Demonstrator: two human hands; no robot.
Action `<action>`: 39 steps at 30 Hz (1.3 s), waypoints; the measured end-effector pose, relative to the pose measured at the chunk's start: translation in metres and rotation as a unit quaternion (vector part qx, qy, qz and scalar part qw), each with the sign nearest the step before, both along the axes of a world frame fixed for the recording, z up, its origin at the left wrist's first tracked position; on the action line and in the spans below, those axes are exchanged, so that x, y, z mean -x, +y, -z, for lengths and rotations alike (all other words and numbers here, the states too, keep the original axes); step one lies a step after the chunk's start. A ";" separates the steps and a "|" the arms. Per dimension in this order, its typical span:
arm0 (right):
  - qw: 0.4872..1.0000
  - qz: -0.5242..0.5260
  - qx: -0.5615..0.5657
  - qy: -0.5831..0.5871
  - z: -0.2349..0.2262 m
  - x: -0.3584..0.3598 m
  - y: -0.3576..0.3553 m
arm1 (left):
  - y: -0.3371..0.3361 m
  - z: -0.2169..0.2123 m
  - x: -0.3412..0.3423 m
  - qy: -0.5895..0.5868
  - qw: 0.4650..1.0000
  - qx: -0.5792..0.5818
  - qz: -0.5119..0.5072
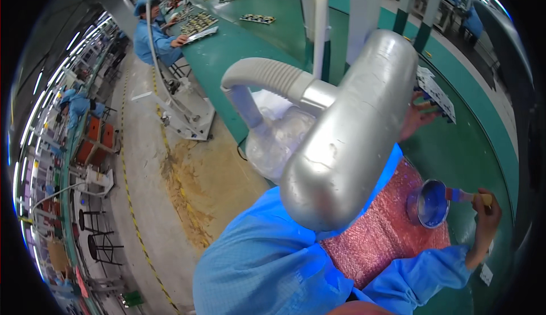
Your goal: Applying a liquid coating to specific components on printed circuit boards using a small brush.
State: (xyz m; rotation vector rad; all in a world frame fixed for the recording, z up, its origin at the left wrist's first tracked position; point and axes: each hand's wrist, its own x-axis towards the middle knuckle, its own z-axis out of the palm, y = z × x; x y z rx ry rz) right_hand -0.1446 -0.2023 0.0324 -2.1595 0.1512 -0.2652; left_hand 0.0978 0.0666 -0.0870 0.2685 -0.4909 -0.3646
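Observation:
My right hand [486,218], at the right, is closed round the wooden handle of a flat brush [467,196]. The brush lies across the right rim of a round metal bowl [415,206], whose inside looks blue under the light. Farther off, my left hand [420,119] is partly hidden behind a silver hood. Its fingers are bent against the near edge of a white panel [437,94] with dark parts along its edges, which it appears to hold tilted above the green bench.
The big silver hood [347,139] with its ribbed grey duct [273,76] hangs close over the bench. Pinkish bubble wrap [369,247] lies beneath the bowl. A person in blue [153,39] sits at the green table [239,42], beside several boards [199,24]. White posts stand behind.

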 end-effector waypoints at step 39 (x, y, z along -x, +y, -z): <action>1.000 0.020 0.021 -0.004 0.003 -0.005 -0.007 | -0.005 -0.011 0.014 0.056 0.990 -0.129 -0.021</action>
